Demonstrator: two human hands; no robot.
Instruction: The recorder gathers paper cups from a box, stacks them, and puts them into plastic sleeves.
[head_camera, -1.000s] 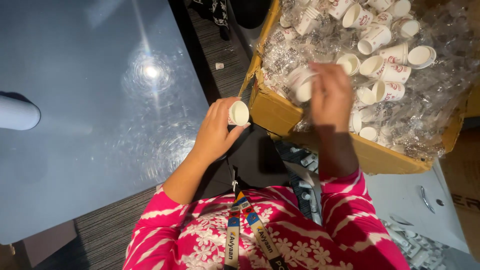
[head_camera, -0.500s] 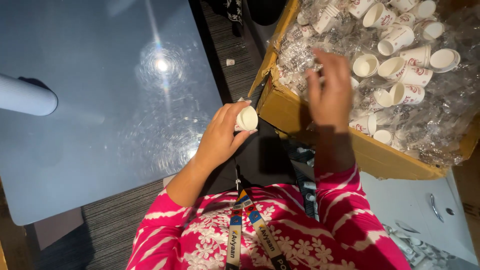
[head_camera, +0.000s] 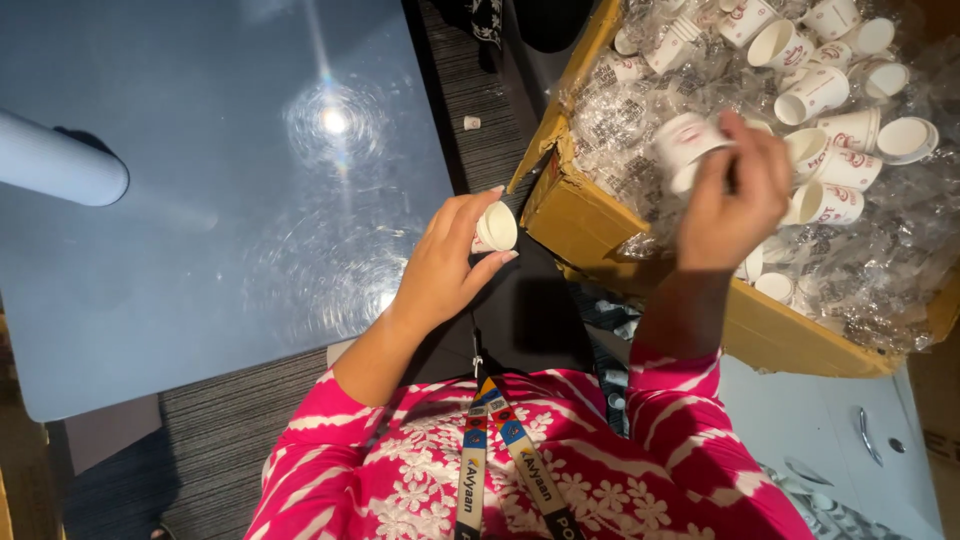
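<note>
Since half a second ago, the right hand (head_camera: 735, 195) has lifted a little off the heap and now pinches a small white paper cup (head_camera: 685, 145) between thumb and fingertips, where before its fingers were spread flat over the pile; the left hand (head_camera: 445, 265) has scarcely shifted.

Head view: the left hand sits over the dark gap between the blue table (head_camera: 200, 200) and the cardboard box (head_camera: 780, 335), fingers curled narrowly around a second paper cup (head_camera: 495, 228). That cup lies on its side, open mouth facing about three o'clock, toward the box, its long axis running roughly nine to three. The right hand hovers above the box's plastic-wrapped heap of loose cups (head_camera: 840, 120), with its own cup tilted, mouth turned toward seven or eight o'clock and base toward one or two. From the left-hand cup, the right-hand cup lies at about two o'clock, well apart, the box's near corner between them. The two mouths roughly face each other across that gap. Of the two hands, the right is plainly nearer the heap; the left is nearer the table edge. A pale cylinder (head_camera: 60, 160) rests on the table at far nine o'clock. A lanyard (head_camera: 510, 450) hangs down the pink patterned shirt (head_camera: 400, 470).
</note>
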